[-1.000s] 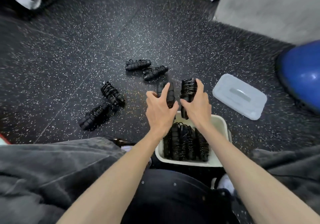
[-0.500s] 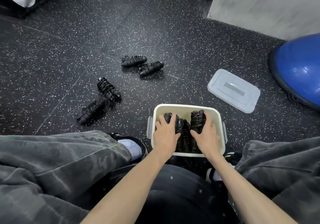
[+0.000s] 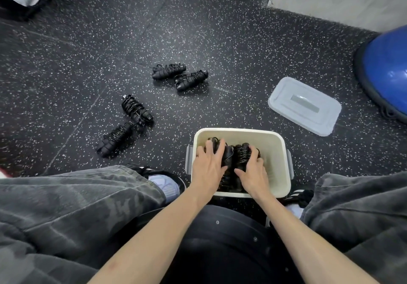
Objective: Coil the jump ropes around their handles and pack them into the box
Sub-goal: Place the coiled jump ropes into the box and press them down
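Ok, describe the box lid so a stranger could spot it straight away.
Start at the big blue ball on the right. On the speckled floor between it and the cream box lies the lid: flat, pale grey, rectangular, unlike the black coiled ropes.

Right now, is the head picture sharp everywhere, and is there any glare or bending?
Head view: the box and the hands in it are fairly sharp; the trouser legs at the edges look smeared; the blue ball carries a bright highlight; the wide lens bends the wall edge.
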